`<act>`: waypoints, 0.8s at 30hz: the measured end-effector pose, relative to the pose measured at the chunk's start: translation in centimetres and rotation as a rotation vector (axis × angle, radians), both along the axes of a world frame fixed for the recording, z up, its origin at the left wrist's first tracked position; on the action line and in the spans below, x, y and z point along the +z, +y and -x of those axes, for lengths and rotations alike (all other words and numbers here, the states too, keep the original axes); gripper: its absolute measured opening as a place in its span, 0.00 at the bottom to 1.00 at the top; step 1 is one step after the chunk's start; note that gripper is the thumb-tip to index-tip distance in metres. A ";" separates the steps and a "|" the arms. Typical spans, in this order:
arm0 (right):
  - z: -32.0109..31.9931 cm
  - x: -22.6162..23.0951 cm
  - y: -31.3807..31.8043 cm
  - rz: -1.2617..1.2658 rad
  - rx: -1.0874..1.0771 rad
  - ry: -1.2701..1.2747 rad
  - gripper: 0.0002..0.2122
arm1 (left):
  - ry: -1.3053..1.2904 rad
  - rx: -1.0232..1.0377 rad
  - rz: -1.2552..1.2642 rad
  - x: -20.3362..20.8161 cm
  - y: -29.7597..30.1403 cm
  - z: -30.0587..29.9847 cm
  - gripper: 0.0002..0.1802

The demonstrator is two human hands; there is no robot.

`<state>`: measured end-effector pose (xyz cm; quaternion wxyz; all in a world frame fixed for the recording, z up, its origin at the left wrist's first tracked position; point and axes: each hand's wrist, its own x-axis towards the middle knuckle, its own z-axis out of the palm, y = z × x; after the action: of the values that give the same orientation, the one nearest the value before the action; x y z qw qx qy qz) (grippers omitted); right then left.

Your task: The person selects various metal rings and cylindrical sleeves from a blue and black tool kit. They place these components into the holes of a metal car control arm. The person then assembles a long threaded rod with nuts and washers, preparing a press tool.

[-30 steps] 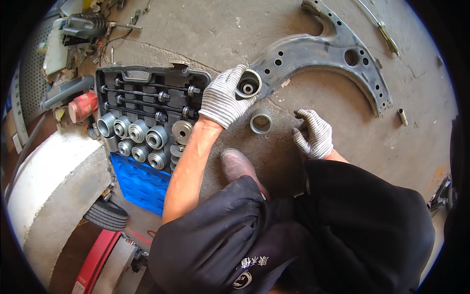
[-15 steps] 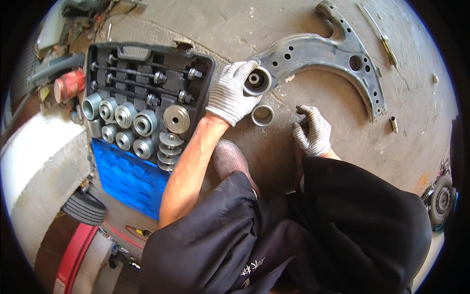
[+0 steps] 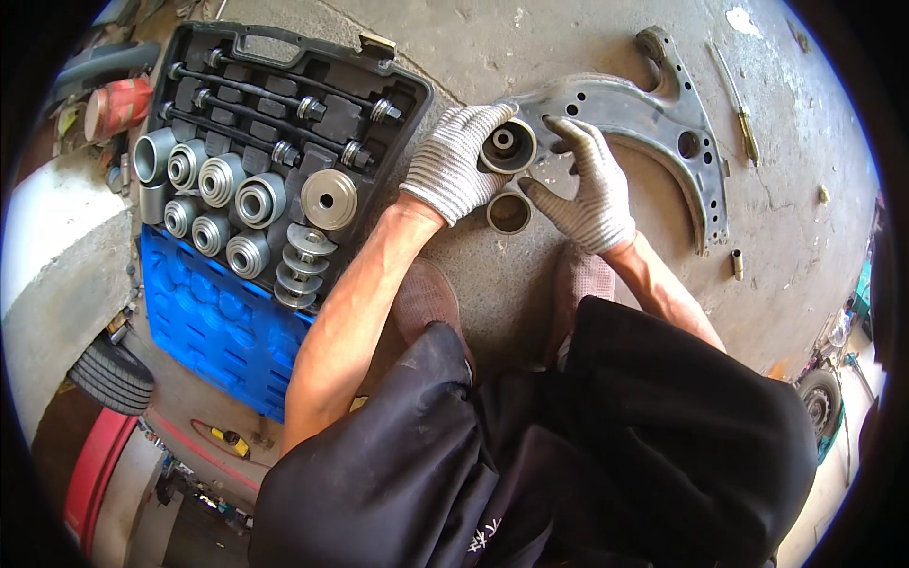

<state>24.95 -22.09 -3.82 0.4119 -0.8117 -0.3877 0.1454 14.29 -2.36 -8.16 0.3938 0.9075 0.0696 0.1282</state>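
On my far left, a red container (image 3: 118, 107) and a black tyre (image 3: 112, 371) sit among workshop clutter, with a blue moulded tray (image 3: 213, 312) and an open black case (image 3: 424, 99) nearer me. The case holds threaded rods, grey stepped sleeves (image 3: 222, 180) and a flat disc (image 3: 329, 200). My gloved left hand (image 3: 454, 161) grasps a metal cup (image 3: 508, 145) by its side, just beyond an open ring (image 3: 508, 204) on the concrete floor (image 3: 786, 265). My right hand (image 3: 592, 189) is empty, fingers spread; I cannot tell whether its thumb touches either piece. Behind it lies a dark metal arm (image 3: 634, 109) with round holes, then a screwdriver (image 3: 751, 142), a short tube (image 3: 737, 265) and, at the far right, a wheel (image 3: 819, 398). Compared with half a second ago, my right hand has swung up and inward toward the cup, my second shoe (image 3: 579, 289) shows, and my left keeps its grip.
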 end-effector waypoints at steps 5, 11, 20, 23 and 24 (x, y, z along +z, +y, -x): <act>-0.9 -1.0 2.3 0.081 0.116 -0.076 0.35 | 0.001 0.034 -0.039 -0.2 0.2 0.0 0.35; -1.9 -0.4 2.7 0.129 0.109 -0.070 0.31 | 0.003 0.053 0.002 0.9 -0.2 -1.2 0.33; -1.4 -0.3 3.1 0.137 0.168 -0.025 0.31 | 0.006 0.115 0.024 -0.8 -0.9 0.4 0.33; -1.9 -0.8 3.0 0.156 0.176 -0.069 0.30 | 0.040 0.085 0.006 -0.6 -0.9 -0.2 0.31; -2.0 -0.8 2.9 0.156 0.164 -0.072 0.30 | 0.041 0.088 0.014 -0.5 -1.1 -0.6 0.31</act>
<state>26.95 -19.18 -4.61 0.3202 -0.8115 -0.4549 0.1791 14.86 -3.45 -8.70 0.3926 0.9033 0.1186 0.1262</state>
